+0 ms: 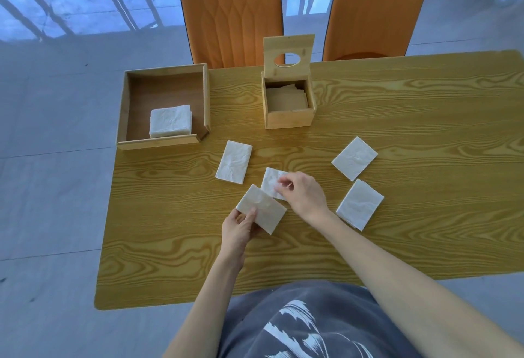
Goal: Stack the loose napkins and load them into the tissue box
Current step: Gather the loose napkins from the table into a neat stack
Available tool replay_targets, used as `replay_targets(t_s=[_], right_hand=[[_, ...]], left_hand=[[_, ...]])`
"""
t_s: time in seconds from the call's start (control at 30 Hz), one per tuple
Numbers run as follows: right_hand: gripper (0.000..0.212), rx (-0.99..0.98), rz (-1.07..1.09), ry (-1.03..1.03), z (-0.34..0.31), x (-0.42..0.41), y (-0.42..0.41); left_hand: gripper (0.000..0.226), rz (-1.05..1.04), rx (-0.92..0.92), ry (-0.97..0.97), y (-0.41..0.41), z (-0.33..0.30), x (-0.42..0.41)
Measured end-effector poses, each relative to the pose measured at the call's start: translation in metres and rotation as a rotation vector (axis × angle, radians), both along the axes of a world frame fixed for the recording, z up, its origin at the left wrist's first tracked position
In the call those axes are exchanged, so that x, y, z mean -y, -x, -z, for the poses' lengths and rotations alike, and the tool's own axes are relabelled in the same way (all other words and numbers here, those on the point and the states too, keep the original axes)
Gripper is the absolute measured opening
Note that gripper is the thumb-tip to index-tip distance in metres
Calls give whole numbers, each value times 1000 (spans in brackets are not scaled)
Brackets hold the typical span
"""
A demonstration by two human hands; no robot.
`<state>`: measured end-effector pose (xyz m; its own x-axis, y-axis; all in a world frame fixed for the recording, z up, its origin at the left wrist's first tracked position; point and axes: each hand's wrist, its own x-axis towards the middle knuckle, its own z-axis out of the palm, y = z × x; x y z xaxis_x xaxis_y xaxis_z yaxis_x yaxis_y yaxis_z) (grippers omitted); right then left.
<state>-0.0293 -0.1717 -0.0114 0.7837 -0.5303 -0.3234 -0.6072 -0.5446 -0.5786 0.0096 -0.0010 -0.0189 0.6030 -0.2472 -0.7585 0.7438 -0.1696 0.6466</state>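
Note:
My left hand (239, 227) grips a folded white napkin (262, 208) by its near corner, lifted a little above the table. My right hand (302, 191) pinches the edge of a second napkin (270, 181) lying just behind the first. Three more loose napkins lie flat: one to the left (234, 162), one at the right rear (354, 158) and one at the right front (360, 204). The wooden tissue box (289, 119) stands behind them with its lid (289, 52) hinged upright, and some napkins show inside it.
A shallow wooden tray (163, 143) at the table's left rear holds a stack of napkins (170, 124). Two orange chairs (232, 11) stand behind the wooden table (397, 119). The table's left edge runs close to the tray.

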Motion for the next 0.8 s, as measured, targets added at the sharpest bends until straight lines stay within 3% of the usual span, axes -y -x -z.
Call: replay_targets(t_s=[0.13,0.37,0.6,0.8], right_hand=[[38,-55,-64,232,3,10,-11],[27,-160,-60,285,3,12,-21],[20,-164,-3,87,0,22,-12],[20,95,235,-460,-9,25,-9]], left_hand=[[18,-58,-29,-26,-1,2,-5],[12,-61,-69,9,-4,-1,-5],[30,-133,-116,50,-5,-1,-6],[53,-168,-135,92,-4,-5,-8]])
